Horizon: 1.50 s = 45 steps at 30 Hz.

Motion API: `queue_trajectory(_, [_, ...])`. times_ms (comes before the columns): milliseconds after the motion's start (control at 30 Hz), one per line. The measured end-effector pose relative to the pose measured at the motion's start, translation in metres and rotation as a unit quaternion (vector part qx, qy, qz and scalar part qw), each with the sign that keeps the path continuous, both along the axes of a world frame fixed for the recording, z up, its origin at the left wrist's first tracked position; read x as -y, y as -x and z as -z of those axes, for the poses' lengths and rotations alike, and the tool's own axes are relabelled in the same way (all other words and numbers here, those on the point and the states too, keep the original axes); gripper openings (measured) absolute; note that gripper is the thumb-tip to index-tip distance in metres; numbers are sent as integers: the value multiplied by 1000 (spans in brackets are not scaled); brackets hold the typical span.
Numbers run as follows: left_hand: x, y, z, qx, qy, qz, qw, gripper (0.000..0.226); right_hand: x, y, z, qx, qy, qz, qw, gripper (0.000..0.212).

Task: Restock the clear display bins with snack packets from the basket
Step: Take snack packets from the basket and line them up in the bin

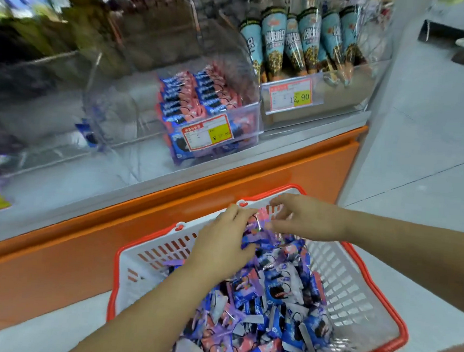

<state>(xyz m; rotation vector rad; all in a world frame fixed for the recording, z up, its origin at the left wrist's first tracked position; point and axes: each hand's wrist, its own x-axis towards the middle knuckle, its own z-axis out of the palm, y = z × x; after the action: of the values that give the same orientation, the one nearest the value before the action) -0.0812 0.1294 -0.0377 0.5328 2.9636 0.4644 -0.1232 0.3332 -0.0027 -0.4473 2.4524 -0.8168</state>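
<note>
A white basket with a red rim (355, 291) stands on the floor, heaped with blue, purple and pink snack packets (270, 304). My left hand (225, 242) reaches into its far end, fingers curled round a bunch of packets. My right hand (305, 217) hovers beside it over the far rim, its fingertips pinching the edge of a packet (257, 228). On the counter above, a clear display bin (246, 121) holds stacked blue-and-pink packets (192, 95) behind a price label.
An orange-fronted counter (224, 192) runs in front of the basket. Another clear bin (343, 90) to the right holds cone-shaped snacks (291, 41) with a 12.90 tag. Blurred bins (52, 78) stretch left. Grey tiled floor (436, 136) lies on the right.
</note>
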Motion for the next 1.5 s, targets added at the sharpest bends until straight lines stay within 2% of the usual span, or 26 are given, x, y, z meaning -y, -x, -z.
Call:
queue_trajectory(33, [2, -1, -16, -33, -9, -3, 999, 67, 6, -1, -11, 10, 54, 22, 998, 60])
queue_trajectory(133, [7, -1, -59, -118, -36, -13, 992, 65, 25, -8, -46, 9, 188, 32, 982, 26])
queue_trajectory(200, [12, 0, -84, -166, -44, -6, 985, 63, 36, -11, -69, -28, 225, 20, 974, 12])
queue_trajectory(300, [25, 4, -120, -222, -63, -5, 973, 63, 48, -5, -100, -107, 237, 26, 965, 16])
queue_trajectory(367, [37, 14, -144, -221, -97, -3, 970, 62, 52, 6, -117, -149, 260, 45, 953, 21])
queue_trajectory(500, [60, 40, -191, -169, -108, -16, 980, 53, 59, 32, -141, -194, 258, 50, 945, 27])
queue_trajectory(600, [69, 59, -211, -139, -100, -25, 985, 47, 67, 49, -148, -211, 265, 25, 941, 23])
queue_trajectory(733, [70, 82, -216, -93, -77, -25, 992, 45, 75, 64, -144, -246, 229, 15, 942, 18])
queue_trajectory(900, [84, 112, -209, -81, -78, -71, 991, 31, 77, 78, -143, -243, 229, 40, 942, 53])
queue_trajectory(1033, [95, 135, -197, 16, -26, -103, 994, 31, 75, 86, -137, -274, 156, 43, 948, 46])
queue_trajectory(1167, [94, 143, -190, 182, -55, -115, 975, 23, 74, 86, -130, -266, 117, 29, 956, 44])
queue_trajectory(1233, [90, 144, -191, 231, -64, -129, 962, 20, 74, 87, -129, -273, 106, 27, 956, 44])
queue_trajectory(1367, [81, 143, -189, 277, -70, -148, 947, 23, 75, 90, -124, -276, 99, 30, 956, 40])
queue_trajectory(1500, [79, 142, -178, 248, -61, -154, 955, 30, 76, 92, -117, -271, 92, 22, 958, 39])
